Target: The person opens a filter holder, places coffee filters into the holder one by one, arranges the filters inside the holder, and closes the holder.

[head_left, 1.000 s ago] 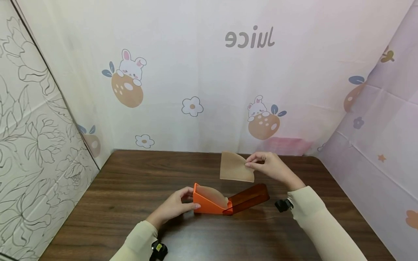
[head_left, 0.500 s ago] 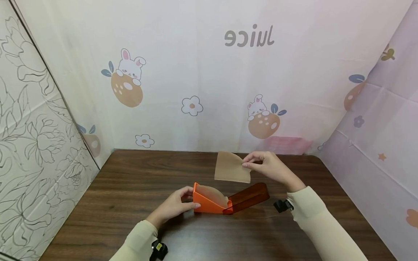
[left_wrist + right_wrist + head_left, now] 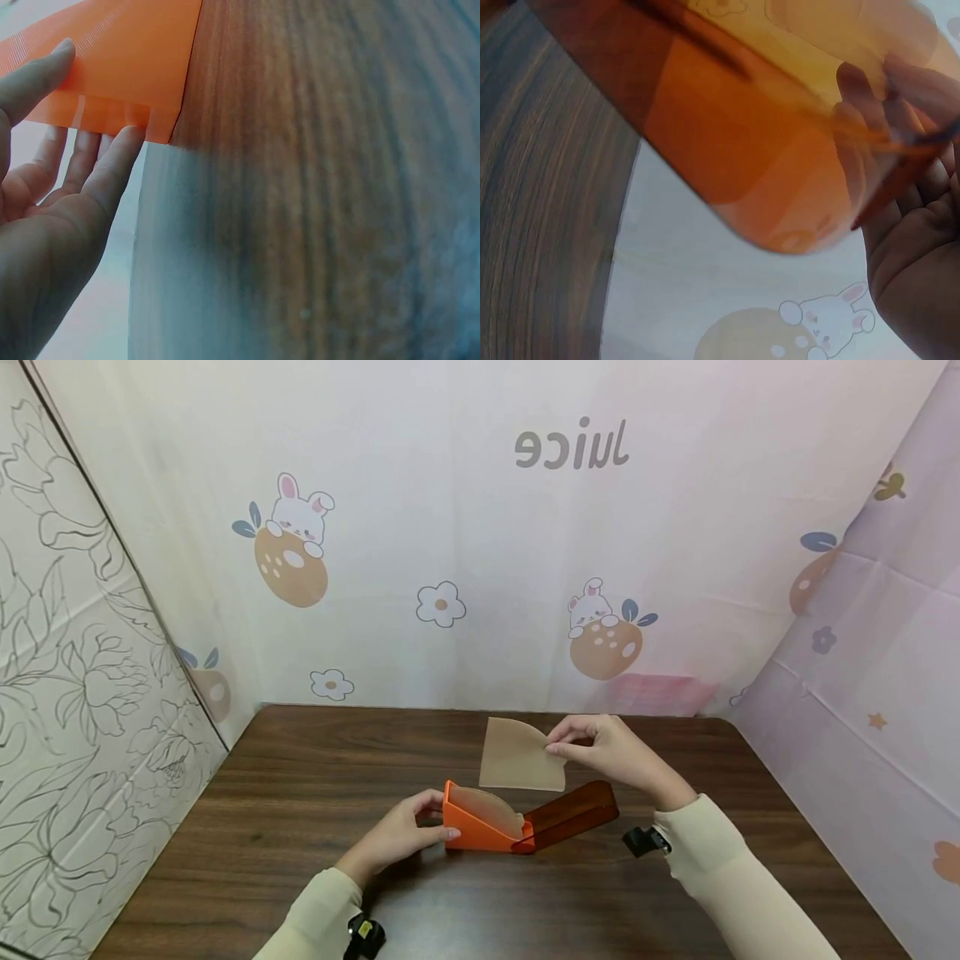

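Observation:
An orange filter holder (image 3: pixel 474 832) stands on the table, its smoky-brown see-through lid (image 3: pixel 579 812) swung out to the right. Tan paper coffee filters (image 3: pixel 486 805) sit inside it. My left hand (image 3: pixel 400 837) grips the holder's left end, thumb on the near side wall; the left wrist view shows the fingertips at the edge of the orange wall (image 3: pixel 127 67). Above and behind the holder, my right hand (image 3: pixel 606 752) pinches a single tan coffee filter (image 3: pixel 517 758) by its right edge. In the right wrist view the lid (image 3: pixel 720 142) covers part of that hand (image 3: pixel 922 240).
The dark wood-grain table (image 3: pixel 300 777) ends at a patterned cloth backdrop (image 3: pixel 375 643) behind. Cloth panels rise at both sides. A small black camera (image 3: pixel 366 935) is worn on the left wrist and another camera (image 3: pixel 645 841) on the right.
My right hand has carried the pinched coffee filter left and slightly down, nearer to the holder. The left hand, the holder and its lid have stayed in place.

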Demonstrator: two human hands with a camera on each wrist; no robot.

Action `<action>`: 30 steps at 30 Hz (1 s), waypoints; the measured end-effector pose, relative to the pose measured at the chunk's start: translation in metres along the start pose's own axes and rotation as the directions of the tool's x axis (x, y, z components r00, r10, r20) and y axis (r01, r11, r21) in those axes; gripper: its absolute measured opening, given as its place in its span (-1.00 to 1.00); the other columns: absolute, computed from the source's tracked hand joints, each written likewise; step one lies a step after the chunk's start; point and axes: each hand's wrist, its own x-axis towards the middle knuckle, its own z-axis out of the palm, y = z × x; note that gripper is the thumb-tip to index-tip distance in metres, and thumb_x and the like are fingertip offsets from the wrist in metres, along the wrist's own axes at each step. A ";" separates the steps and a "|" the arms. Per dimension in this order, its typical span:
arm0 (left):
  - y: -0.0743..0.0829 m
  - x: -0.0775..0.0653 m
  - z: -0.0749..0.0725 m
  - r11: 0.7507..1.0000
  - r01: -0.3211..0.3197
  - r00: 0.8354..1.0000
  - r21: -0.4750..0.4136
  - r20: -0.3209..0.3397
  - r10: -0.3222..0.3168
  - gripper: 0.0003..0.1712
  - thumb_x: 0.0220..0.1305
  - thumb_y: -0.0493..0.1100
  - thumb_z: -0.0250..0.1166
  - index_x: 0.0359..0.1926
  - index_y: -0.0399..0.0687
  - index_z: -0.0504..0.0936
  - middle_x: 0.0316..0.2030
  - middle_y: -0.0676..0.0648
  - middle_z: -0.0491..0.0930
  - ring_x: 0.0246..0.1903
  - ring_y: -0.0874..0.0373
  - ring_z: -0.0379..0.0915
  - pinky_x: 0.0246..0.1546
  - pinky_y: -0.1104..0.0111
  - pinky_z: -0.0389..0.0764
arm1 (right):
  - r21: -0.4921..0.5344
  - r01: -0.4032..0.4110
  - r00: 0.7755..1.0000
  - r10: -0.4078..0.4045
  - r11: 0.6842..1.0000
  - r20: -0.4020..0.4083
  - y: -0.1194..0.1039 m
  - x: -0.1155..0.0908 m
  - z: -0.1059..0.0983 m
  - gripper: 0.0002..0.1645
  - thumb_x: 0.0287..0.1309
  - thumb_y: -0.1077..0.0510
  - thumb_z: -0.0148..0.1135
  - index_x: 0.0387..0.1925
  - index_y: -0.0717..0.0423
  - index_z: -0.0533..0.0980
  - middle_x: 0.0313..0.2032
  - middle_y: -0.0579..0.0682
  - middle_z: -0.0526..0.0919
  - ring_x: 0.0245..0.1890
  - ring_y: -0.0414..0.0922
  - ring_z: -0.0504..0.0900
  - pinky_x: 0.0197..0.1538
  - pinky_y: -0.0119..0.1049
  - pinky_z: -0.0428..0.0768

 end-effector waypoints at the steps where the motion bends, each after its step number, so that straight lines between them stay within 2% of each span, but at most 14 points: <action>1: 0.000 0.000 0.000 1.000 0.002 1.000 -0.001 0.000 -0.002 -0.55 0.25 -0.07 0.46 0.11 -0.04 0.57 -0.04 0.00 0.64 0.01 0.06 0.54 0.06 0.14 0.50 | 0.001 0.000 1.000 0.000 1.000 0.005 -0.001 0.000 0.001 -0.88 0.24 -0.11 0.38 -0.24 -0.23 0.68 -0.34 -0.26 0.74 -0.31 -0.12 0.68 -0.28 -0.25 0.59; 9: 0.000 0.000 0.000 1.000 -0.001 1.000 -0.006 0.005 0.001 -0.55 0.26 -0.08 0.45 0.11 -0.05 0.57 -0.03 -0.01 0.64 0.02 0.06 0.54 0.06 0.16 0.51 | -0.004 0.037 0.999 -0.037 0.999 0.026 -0.005 0.001 0.005 -0.90 0.23 -0.08 0.39 -0.24 -0.25 0.68 -0.37 -0.28 0.74 -0.34 -0.13 0.68 -0.31 -0.29 0.55; 17: -0.001 0.001 -0.001 1.000 0.005 1.000 0.001 0.000 -0.005 -0.55 0.25 -0.08 0.45 0.11 -0.05 0.57 -0.03 0.00 0.64 0.02 0.06 0.54 0.06 0.16 0.51 | -0.005 0.094 0.993 -0.094 0.996 0.070 -0.009 0.000 0.010 -0.95 0.28 0.02 0.36 -0.23 -0.18 0.68 -0.35 -0.27 0.74 -0.33 -0.22 0.69 -0.23 -0.28 0.61; 30: -0.003 0.002 0.000 1.000 0.008 1.000 -0.008 0.000 -0.008 -0.54 0.26 -0.07 0.45 0.13 -0.07 0.56 -0.03 -0.01 0.64 0.02 0.06 0.54 0.06 0.16 0.51 | -0.024 0.084 0.989 -0.080 0.996 0.125 -0.014 0.001 0.018 -0.95 0.28 0.06 0.37 -0.22 -0.14 0.67 -0.35 -0.26 0.73 -0.32 -0.20 0.69 -0.23 -0.20 0.64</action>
